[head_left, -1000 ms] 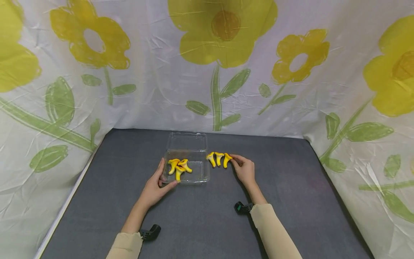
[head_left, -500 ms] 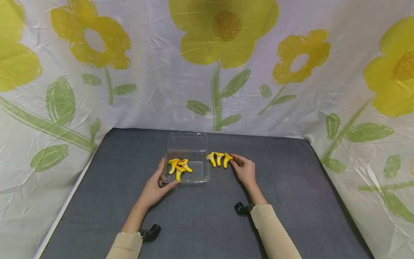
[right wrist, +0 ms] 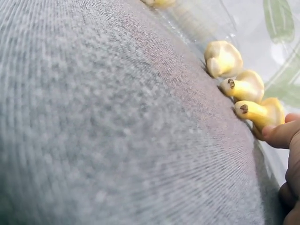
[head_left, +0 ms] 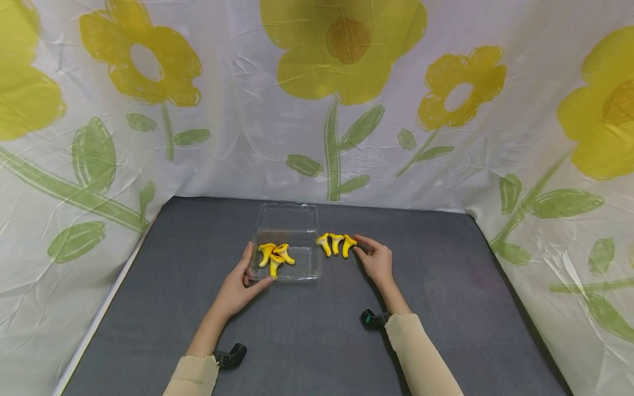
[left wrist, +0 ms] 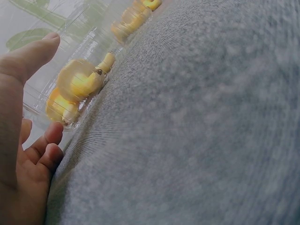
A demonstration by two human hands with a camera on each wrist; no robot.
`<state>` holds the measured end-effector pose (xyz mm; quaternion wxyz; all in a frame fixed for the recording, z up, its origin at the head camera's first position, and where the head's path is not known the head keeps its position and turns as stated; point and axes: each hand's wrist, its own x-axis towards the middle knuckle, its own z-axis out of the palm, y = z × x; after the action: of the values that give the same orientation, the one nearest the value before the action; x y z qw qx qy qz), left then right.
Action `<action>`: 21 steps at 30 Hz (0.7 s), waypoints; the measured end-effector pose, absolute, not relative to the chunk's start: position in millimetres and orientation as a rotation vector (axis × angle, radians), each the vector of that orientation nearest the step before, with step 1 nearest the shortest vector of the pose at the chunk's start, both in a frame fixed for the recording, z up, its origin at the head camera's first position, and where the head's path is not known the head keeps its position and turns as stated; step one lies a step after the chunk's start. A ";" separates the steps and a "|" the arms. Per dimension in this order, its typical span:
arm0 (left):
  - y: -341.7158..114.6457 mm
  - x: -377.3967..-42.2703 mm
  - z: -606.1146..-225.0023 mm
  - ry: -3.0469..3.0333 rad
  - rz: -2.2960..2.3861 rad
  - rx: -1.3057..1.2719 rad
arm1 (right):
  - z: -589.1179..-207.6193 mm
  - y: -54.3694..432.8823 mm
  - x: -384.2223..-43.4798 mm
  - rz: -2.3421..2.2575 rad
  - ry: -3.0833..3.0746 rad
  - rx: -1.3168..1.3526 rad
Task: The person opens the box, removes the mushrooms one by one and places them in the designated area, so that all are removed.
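Note:
Three yellow chanterelle mushrooms (head_left: 274,258) lie grouped in the left part of a clear plastic clamshell box (head_left: 307,267), whose lid is tipped back. My left hand (head_left: 234,290) rests at the box's front left corner, its thumb straight along the front edge and its fingers along the left side. To the right of the box, three more chanterelles (head_left: 336,243) form a row on the cloth. My right hand (head_left: 377,262) pinches the cap of the rightmost chanterelle (right wrist: 262,111) between thumb and index finger; the index fingertip is partly hidden in the right wrist view.
A dark grey cloth (head_left: 297,341) covers the table. The box's clear lid (head_left: 287,217) lies back towards the flower-printed white curtain (head_left: 238,137) that hangs behind and at both sides. Each wrist wears a black camera band (head_left: 230,356).
Almost nothing differs: both hands, the box and the chanterelles keep their places, with only a slight shift of the head view.

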<state>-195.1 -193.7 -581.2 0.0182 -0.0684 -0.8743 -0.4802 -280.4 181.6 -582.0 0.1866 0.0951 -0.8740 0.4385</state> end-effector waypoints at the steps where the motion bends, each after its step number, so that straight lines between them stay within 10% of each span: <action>1: -193.8 -195.3 -581.6 -2.716 -1.491 -0.212 | -581.5 182.1 -280.3 1.255 -2.476 0.251; 21: -193.1 -195.0 -582.0 -2.712 -1.495 -0.216 | -553.3 182.8 -283.5 1.546 -2.454 0.174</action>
<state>-195.0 -193.1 -582.0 0.0185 -0.0696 -0.8735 -0.4815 -283.5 182.8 -553.3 0.1179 0.0594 -0.8387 0.5283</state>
